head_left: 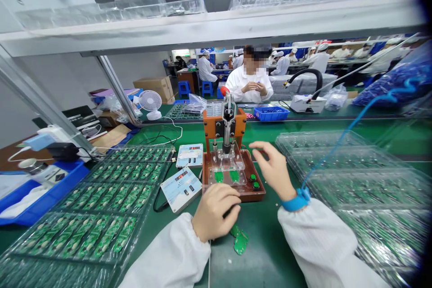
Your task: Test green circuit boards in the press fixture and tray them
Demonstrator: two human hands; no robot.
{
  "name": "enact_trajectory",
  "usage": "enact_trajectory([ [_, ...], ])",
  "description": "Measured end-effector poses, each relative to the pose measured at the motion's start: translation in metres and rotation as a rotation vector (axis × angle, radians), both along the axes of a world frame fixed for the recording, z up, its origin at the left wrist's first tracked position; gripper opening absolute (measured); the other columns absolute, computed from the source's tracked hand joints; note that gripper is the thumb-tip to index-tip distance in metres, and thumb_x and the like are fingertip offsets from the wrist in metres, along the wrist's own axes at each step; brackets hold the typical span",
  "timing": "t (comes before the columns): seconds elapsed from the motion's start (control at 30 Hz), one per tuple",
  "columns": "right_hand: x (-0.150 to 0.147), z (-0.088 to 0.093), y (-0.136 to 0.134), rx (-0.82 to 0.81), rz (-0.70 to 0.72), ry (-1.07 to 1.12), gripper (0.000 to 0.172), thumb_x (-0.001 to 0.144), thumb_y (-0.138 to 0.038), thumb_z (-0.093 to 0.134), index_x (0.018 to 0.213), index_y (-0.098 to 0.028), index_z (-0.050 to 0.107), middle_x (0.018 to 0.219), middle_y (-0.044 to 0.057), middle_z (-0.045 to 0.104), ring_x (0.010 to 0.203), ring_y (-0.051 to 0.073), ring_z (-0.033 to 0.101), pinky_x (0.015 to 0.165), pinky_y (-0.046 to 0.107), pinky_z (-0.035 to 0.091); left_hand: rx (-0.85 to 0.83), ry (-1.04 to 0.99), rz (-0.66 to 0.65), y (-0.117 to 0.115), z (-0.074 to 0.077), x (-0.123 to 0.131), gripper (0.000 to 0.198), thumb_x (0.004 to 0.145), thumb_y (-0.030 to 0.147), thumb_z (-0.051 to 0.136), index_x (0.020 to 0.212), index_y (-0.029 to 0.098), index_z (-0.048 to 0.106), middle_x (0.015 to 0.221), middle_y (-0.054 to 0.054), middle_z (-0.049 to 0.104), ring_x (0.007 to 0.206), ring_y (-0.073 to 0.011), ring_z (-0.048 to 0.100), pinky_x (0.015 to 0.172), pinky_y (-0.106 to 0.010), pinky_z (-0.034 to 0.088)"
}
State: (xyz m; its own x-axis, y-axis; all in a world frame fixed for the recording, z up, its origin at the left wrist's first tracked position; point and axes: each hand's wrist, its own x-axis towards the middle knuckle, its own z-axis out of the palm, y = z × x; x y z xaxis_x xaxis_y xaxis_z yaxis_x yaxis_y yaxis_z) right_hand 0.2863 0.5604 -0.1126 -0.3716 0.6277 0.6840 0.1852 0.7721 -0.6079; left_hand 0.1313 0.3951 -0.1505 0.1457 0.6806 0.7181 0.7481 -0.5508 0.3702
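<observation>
the one camera, worn on the person's head, looked forward and down, close above the bare left hand [216,213] and bare right hand [275,171], across the green matted tabletop [266,252], beneath a long white metal shelf [216,31], toward a white-coated co-worker [249,90] opposite.

Glossy clear plastic trays [351,175], shiny green circuit boards [241,242], matt green bench mat [270,252], smooth orange fixture frame [240,121], soft white cloth sleeves [320,243]
</observation>
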Motion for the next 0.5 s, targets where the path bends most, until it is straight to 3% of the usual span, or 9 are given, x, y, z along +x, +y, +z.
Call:
enact_trajectory([
  [0.1,-0.017,0.043,0.017,0.027,-0.035,0.142,0.024,0.100,-0.030,0.051,0.120,-0.021,0.061,0.122,0.009,0.068,0.115,0.024,0.065,0.101,0.042,0.053,-0.052,0.090,-0.131,0.002,-0.010,0.007,0.014,0.091,0.018,0.058,0.101,0.017,0.068,0.115,-0.010,0.072,0.113,-0.0262,0.063,0.099,-0.044,0.053],
  [0.23,-0.051,0.108,0.039,0.175,-0.018,0.241,0.032,0.098,-0.027,0.055,0.129,-0.020,0.060,0.133,0.009,0.064,0.129,0.025,0.056,0.116,0.047,0.039,-0.122,0.108,-0.174,0.004,-0.020,0.007,0.017,0.091,0.022,0.059,0.104,0.018,0.068,0.124,-0.011,0.070,0.123,-0.0276,0.060,0.106,-0.046,0.051],
  [0.3,-0.070,0.133,0.052,0.066,0.075,0.178,0.028,0.102,-0.031,0.053,0.125,-0.018,0.061,0.124,0.009,0.069,0.125,0.027,0.058,0.117,0.052,0.036,-0.146,0.102,-0.174,0.004,-0.022,0.005,0.016,0.091,0.023,0.059,0.104,0.019,0.068,0.124,-0.010,0.070,0.123,-0.0271,0.060,0.106,-0.045,0.051],
  [0.37,-0.087,0.151,0.064,-0.111,0.192,0.080,0.033,0.107,-0.041,0.047,0.112,-0.014,0.066,0.102,0.008,0.074,0.109,0.026,0.066,0.110,0.053,0.045,-0.153,0.101,-0.169,0.004,-0.023,0.004,0.016,0.091,0.022,0.059,0.103,0.020,0.068,0.124,-0.010,0.070,0.124,-0.0266,0.060,0.106,-0.045,0.051],
  [0.43,-0.099,0.164,0.072,-0.216,0.289,0.017,0.045,0.108,-0.048,0.043,0.098,-0.012,0.067,0.085,0.007,0.073,0.092,0.023,0.070,0.098,0.048,0.055,-0.152,0.102,-0.167,0.004,-0.022,0.004,0.016,0.091,0.022,0.059,0.103,0.020,0.068,0.123,-0.010,0.070,0.124,-0.0261,0.060,0.106,-0.044,0.051],
  [0.5,-0.104,0.175,0.071,-0.243,0.364,0.016,0.044,0.109,-0.047,0.045,0.100,-0.011,0.068,0.085,0.006,0.072,0.087,0.019,0.071,0.090,0.041,0.059,-0.148,0.102,-0.168,0.004,-0.022,0.004,0.015,0.091,0.023,0.059,0.103,0.020,0.068,0.122,-0.010,0.070,0.124,-0.0260,0.060,0.106,-0.044,0.051],
])
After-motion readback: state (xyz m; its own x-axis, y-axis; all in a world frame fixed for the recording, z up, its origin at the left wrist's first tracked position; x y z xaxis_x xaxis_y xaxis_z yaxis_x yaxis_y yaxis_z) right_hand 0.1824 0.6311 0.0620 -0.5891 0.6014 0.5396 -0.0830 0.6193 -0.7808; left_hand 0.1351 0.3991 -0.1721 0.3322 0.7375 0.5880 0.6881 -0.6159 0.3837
